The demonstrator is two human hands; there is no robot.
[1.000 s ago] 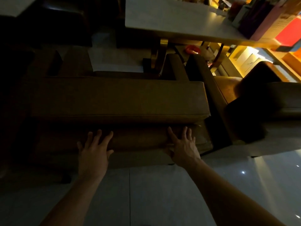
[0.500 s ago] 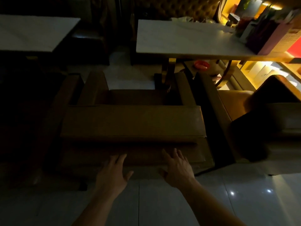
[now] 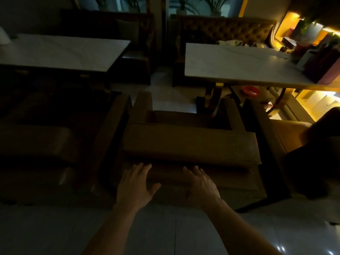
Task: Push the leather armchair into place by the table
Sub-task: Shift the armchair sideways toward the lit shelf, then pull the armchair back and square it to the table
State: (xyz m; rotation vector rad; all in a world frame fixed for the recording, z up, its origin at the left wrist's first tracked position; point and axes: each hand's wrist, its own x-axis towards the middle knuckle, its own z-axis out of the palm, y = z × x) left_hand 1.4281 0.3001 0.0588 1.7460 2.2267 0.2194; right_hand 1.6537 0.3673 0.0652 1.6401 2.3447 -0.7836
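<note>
Both hands reach to the rear of the leather armchair [image 3: 189, 144], fingers straight and spread, grasping nothing. The left hand [image 3: 133, 184] and right hand [image 3: 201, 184] lie at the dark panel under the padded backrest; whether the fingertips touch it is too dim to tell. This armchair faces the marble-topped table [image 3: 239, 65], its right arm beside the table's gold pedestal [image 3: 213, 96]. Another brown armchair [image 3: 55, 144] stands close on its left, a third [image 3: 287, 131] on its right. Pale floor tiles [image 3: 165, 232] lie underneath.
</note>
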